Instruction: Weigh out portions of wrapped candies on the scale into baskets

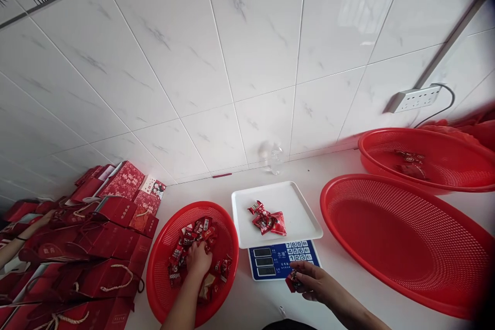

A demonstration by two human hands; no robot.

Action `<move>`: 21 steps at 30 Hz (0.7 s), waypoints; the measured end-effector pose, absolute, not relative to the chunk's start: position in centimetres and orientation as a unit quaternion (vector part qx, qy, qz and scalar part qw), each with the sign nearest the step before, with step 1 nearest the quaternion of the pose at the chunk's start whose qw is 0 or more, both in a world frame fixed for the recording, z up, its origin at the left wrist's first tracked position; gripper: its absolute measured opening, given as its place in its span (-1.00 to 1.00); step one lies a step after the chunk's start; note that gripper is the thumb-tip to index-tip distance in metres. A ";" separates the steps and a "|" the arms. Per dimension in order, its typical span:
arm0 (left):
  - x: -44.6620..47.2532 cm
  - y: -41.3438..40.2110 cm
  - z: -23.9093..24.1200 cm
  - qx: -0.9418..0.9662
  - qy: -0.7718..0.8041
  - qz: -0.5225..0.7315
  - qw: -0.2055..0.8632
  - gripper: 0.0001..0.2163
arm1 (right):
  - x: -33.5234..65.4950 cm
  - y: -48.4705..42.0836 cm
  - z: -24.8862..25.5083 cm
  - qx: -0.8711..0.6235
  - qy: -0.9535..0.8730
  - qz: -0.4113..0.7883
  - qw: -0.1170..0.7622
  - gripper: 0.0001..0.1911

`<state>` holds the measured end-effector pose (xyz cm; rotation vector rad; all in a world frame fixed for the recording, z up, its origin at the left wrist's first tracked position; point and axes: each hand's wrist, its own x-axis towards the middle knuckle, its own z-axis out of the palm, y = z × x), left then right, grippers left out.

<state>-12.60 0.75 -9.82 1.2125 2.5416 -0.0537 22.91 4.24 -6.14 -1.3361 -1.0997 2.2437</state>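
Weighing in progress: left hand (198, 259) clenched among sweets (193, 247) in basket (162, 247), right hand (314, 281) grasping wrapped sweet (293, 280) beside scale (276, 259); next, onto tray (301, 206).

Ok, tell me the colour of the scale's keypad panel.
Blue, with white keys: the scale's keypad panel, seen in the head view.

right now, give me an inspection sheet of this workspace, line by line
surface: white counter against a tiled wall.
job's things: small red basket of wrapped candies; scale with white tray carrying a few candies.
clutter: two large red baskets, near one bare inside, far one with a few packets; stacked red gift bags at left.
grippers: left hand down among the basket's candies; right hand pinching a candy by the scale.
cables: power strip on the wall, grey lead looping right.
surroundings: another person's forearm at far left.
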 end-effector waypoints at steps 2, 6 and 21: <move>-12.0 1.6 -9.8 0.442 0.883 -0.024 0.158 -0.52 | 22.8 4.2 -6.1 -0.468 -0.384 0.781 0.152 -0.55; -10.6 2.9 -10.1 0.446 0.872 -0.043 0.200 -0.46 | 22.5 4.2 -5.8 -0.468 -0.389 0.779 0.150 -0.56; -7.5 4.8 -5.7 0.497 0.825 0.178 0.200 -0.82 | 24.1 4.3 -6.3 -0.474 -0.365 0.778 0.190 -0.59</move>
